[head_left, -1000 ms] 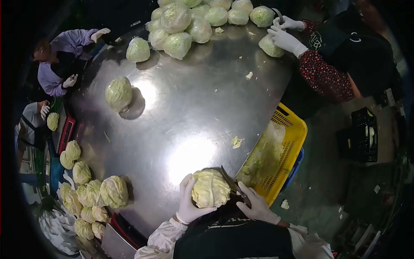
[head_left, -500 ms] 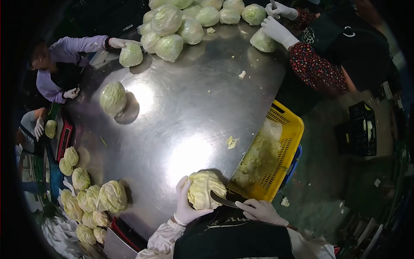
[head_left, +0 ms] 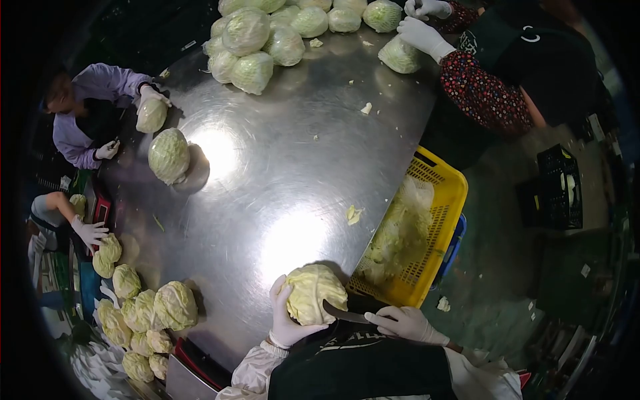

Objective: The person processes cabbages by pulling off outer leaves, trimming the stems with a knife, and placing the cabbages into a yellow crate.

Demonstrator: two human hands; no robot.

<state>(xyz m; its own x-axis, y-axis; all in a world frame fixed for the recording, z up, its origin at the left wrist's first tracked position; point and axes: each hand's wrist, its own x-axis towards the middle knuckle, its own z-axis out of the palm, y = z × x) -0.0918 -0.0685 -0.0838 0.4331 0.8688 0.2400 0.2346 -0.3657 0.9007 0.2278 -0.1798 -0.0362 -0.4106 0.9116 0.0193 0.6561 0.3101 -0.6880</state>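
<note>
My left hand (head_left: 288, 319), in a white glove, cups a pale yellow-green cabbage (head_left: 313, 293) from its left and lower side at the near edge of the metal table (head_left: 280, 180). A knife (head_left: 345, 315) with a dark curved blade is gripped by its handle in my right hand (head_left: 405, 324), also gloved. The blade's tip overlaps the right side of the cabbage. Just right of the cabbage, a yellow basket (head_left: 460, 193) holds leaf trimmings (head_left: 400, 233).
Wrapped cabbages (head_left: 247, 33) are piled at the far edge; trimmed cabbages (head_left: 175, 305) gather at left. One wrapped cabbage (head_left: 169, 157) stands alone. Co-workers are at the left and far right, one touching a cabbage (head_left: 400, 55). Black crates (head_left: 560, 187) stand on the floor.
My hands, knife and cabbage stay nearly in place. At left, a co-worker has drawn a wrapped cabbage nearer, and another person's hand has reached onto the trimmed cabbages.
</note>
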